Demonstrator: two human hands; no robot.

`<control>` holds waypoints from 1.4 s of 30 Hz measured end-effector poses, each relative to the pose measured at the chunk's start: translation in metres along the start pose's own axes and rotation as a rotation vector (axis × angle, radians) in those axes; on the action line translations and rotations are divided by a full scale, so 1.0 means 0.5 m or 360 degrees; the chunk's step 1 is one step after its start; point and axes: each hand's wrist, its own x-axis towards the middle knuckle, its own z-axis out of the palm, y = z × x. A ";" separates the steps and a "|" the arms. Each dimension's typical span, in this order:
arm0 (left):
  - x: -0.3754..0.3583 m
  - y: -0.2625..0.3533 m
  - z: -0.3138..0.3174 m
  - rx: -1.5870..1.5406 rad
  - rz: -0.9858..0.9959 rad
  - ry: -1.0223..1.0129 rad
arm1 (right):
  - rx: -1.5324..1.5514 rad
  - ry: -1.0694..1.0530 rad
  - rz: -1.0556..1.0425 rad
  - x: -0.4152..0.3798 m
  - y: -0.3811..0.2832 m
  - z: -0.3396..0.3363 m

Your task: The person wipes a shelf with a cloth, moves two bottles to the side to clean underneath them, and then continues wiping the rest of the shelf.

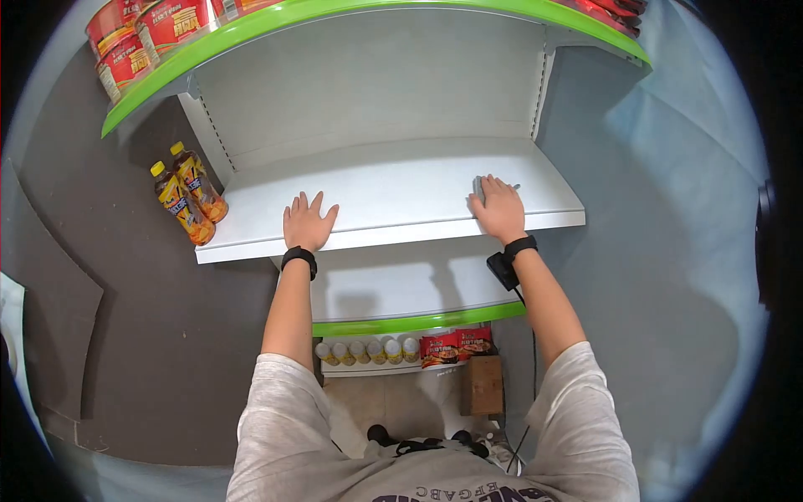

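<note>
My left hand (pixel 307 222) lies flat on a bare white shelf (pixel 393 188), fingers spread, holding nothing. My right hand (pixel 498 207) rests palm down farther right on the same shelf, over a small grey object (pixel 478 185) of which only an edge shows at my fingertips. Whether the fingers grip it I cannot tell. Both wrists wear black bands, and a small black device (pixel 503 269) hangs from the right one.
Two yellow-capped drink bottles (pixel 189 198) stand at the shelf's left end. Red packets (pixel 146 38) line the green-edged shelf above. Below, a green-edged shelf (pixel 418 321), small yellow-topped jars (pixel 366 350), red snack bags (pixel 456 346) and a brown box (pixel 483 385).
</note>
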 end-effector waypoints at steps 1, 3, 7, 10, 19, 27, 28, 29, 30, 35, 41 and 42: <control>0.000 0.000 0.000 -0.0005 0.0000 0.0008 | -0.0019 -0.0025 0.0005 0.002 0.010 -0.004; -0.001 0.001 0.001 -0.0006 -0.0004 0.0016 | -0.0009 -0.0023 0.0023 0.001 0.031 -0.013; -0.001 0.002 0.000 -0.0009 -0.0004 0.0019 | -0.0034 0.0015 0.0052 0.000 0.078 -0.015; -0.001 0.005 -0.001 -0.0011 -0.0018 0.0006 | -0.0042 0.0031 0.0060 -0.001 0.107 -0.024; -0.003 0.004 0.000 -0.0036 -0.0032 0.0022 | -0.0110 -0.0102 0.0219 0.005 0.177 -0.037; -0.001 -0.001 0.006 -0.0045 -0.0026 0.0053 | -0.0095 -0.0140 0.0188 0.006 0.259 -0.052; -0.002 0.000 0.006 -0.0046 -0.0027 0.0048 | -0.0093 -0.0139 0.0181 0.005 0.270 -0.055; -0.002 0.000 0.005 -0.0046 -0.0027 0.0044 | -0.0083 -0.0144 0.0200 0.004 0.282 -0.059; -0.002 0.002 0.003 -0.0045 -0.0034 0.0048 | -0.0073 -0.0149 0.0220 0.003 0.289 -0.065; -0.004 0.005 -0.001 -0.0027 -0.0036 0.0032 | -0.0021 -0.0197 0.0253 0.005 0.327 -0.081; -0.005 0.006 -0.002 -0.0004 -0.0033 0.0044 | -0.0040 -0.0222 0.0240 0.007 0.342 -0.078; -0.005 0.006 -0.002 -0.0004 -0.0027 0.0043 | -0.0040 -0.0222 0.0246 0.005 0.335 -0.085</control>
